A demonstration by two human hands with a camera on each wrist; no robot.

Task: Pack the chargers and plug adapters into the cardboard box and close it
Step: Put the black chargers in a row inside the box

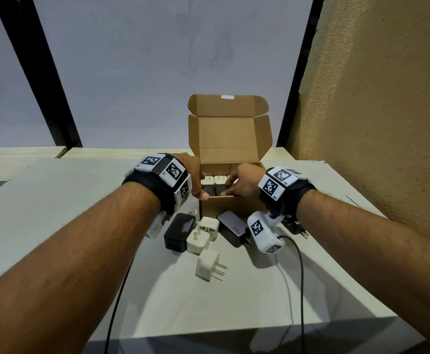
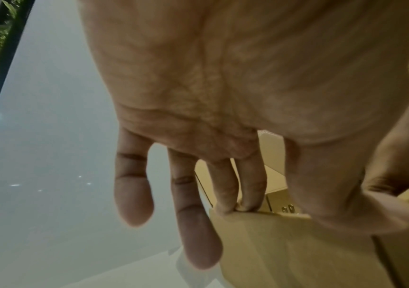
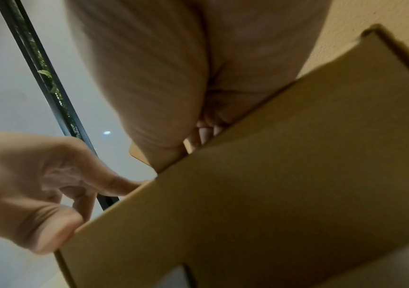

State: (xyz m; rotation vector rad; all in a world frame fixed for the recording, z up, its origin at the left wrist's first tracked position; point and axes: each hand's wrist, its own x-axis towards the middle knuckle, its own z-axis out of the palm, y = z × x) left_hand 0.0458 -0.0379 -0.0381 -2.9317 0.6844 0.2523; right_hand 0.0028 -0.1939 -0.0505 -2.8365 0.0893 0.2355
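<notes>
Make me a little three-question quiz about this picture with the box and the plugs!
1. True or false: the cardboard box has its lid shut.
2. Which is nearest the person? A) white plug adapter B) black charger C) charger marked 65W
3. Fill in: both the left hand and the right hand reach into the ____.

Key: 1 false, the lid stands open. 2 A. 3 box.
</notes>
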